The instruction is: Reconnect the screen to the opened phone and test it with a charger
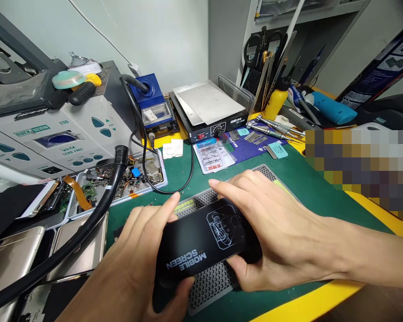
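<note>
A flat black box (191, 237) printed "MOBILE SCREEN" and a white line drawing is held between my two hands, its lettering upside down to me. My left hand (130, 255) grips its left end, thumb on the near edge and fingers along the far edge. Around the right end closes my right hand (272, 232), with its thumb at the near side. Beneath the box lies a grey honeycomb-patterned pad (211, 286), partly covered by the box and hands.
A hot-air station (50, 138) stands at left, its black hose (97, 223) crossing the foreground. Behind are a tray of circuit parts (121, 183), a heating plate (215, 103) and tweezers (278, 127). Phone housings (13, 255) lie at lower left. The mat (336, 223) is green.
</note>
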Tool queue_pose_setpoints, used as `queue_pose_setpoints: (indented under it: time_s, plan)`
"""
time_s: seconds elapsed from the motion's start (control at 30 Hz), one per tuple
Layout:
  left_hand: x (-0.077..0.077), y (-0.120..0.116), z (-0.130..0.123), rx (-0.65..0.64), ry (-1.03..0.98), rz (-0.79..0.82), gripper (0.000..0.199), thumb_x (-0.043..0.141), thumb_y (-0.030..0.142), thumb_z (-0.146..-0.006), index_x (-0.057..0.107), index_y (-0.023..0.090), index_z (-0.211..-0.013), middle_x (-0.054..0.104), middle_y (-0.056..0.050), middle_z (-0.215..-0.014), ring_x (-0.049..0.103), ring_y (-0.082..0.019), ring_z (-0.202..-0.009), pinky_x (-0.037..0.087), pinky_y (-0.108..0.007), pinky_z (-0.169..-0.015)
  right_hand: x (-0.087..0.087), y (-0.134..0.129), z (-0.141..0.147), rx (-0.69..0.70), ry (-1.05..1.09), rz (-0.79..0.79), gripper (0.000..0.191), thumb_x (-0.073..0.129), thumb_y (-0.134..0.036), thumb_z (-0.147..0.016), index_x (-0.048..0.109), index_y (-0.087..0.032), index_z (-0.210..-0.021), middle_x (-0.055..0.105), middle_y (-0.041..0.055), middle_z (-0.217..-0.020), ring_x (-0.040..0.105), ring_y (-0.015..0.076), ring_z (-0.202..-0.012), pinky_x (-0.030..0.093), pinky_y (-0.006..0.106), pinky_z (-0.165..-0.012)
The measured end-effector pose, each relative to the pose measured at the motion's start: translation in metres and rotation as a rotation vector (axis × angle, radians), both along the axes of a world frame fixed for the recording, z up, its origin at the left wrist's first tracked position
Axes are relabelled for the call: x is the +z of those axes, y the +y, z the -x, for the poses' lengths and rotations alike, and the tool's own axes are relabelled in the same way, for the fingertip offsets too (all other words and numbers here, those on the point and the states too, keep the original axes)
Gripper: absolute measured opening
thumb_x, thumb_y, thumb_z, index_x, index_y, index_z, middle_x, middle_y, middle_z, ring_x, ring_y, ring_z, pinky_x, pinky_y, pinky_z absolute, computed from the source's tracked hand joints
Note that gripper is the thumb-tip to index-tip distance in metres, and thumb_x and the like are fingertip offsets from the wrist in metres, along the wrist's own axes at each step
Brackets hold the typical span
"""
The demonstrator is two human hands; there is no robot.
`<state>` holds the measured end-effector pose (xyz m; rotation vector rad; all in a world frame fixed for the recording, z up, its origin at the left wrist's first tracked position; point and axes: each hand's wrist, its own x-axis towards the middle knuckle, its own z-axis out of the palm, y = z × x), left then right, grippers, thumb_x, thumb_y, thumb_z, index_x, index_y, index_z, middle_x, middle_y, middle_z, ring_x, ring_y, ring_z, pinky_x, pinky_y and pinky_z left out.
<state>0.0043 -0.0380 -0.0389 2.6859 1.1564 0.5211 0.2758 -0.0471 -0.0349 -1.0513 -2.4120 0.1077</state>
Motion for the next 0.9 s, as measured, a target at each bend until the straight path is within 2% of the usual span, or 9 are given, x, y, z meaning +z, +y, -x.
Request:
queue_pose_setpoints:
  time_s: [0.1, 0.27, 0.5, 0.7, 0.9]
  plan:
    - [0.001, 0.0001, -0.0018, 0.019, -0.022, 0.019, 0.093, 0.064, 0.04, -0.078, 0.021, 0.038, -0.16, 0.058, -0.007, -0.138, 0.058, -0.042, -0.122, 0.055, -0.067, -0.098, -0.0007, 0.0004, 0.0004, 0.001, -0.002, 0.0, 0.085, 0.066, -0.035, -0.072, 0.037, 0.001, -0.144, 0.056, 0.0164, -0.112, 0.049, 0.0273, -0.095, 0.043, 0.043, -0.081]
    - [0.0023, -0.0006, -0.0055, 0.032, -0.04, 0.022, 0.088, 0.062, 0.043, -0.081, 0.021, 0.04, -0.159, 0.058, -0.006, -0.137, 0.058, -0.04, -0.121, 0.057, -0.061, -0.097, -0.0021, -0.0001, 0.0004, 0.003, 0.007, -0.004, 0.086, 0.066, -0.036, -0.071, 0.037, 0.001, -0.144, 0.057, 0.0174, -0.114, 0.049, 0.0275, -0.095, 0.044, 0.044, -0.082]
    - [0.006, 0.0013, -0.0074, -0.002, -0.01, -0.038, 0.083, 0.064, 0.038, -0.085, 0.025, 0.033, -0.158, 0.058, -0.006, -0.133, 0.059, -0.031, -0.119, 0.057, -0.05, -0.099, -0.0018, 0.0006, 0.0001, 0.016, 0.017, -0.01, 0.086, 0.065, -0.035, -0.071, 0.037, 0.002, -0.143, 0.057, 0.0194, -0.117, 0.049, 0.028, -0.096, 0.044, 0.044, -0.083]
    - [0.0061, -0.0019, -0.006, 0.012, 0.007, -0.046, 0.083, 0.063, 0.036, -0.086, 0.024, 0.029, -0.159, 0.057, -0.007, -0.134, 0.056, -0.029, -0.121, 0.053, -0.048, -0.102, -0.0032, -0.0004, 0.0005, 0.016, 0.023, -0.016, 0.085, 0.066, -0.034, -0.071, 0.038, 0.002, -0.143, 0.057, 0.0193, -0.116, 0.049, 0.0283, -0.096, 0.044, 0.045, -0.083]
    - [0.005, -0.0011, -0.0038, -0.007, 0.032, -0.058, 0.083, 0.065, 0.039, -0.086, 0.025, 0.027, -0.158, 0.055, -0.006, -0.137, 0.054, -0.027, -0.124, 0.044, -0.046, -0.109, -0.0029, 0.0004, -0.0001, 0.006, 0.009, -0.003, 0.086, 0.066, -0.036, -0.071, 0.037, 0.001, -0.143, 0.056, 0.0177, -0.111, 0.049, 0.0283, -0.095, 0.045, 0.045, -0.082]
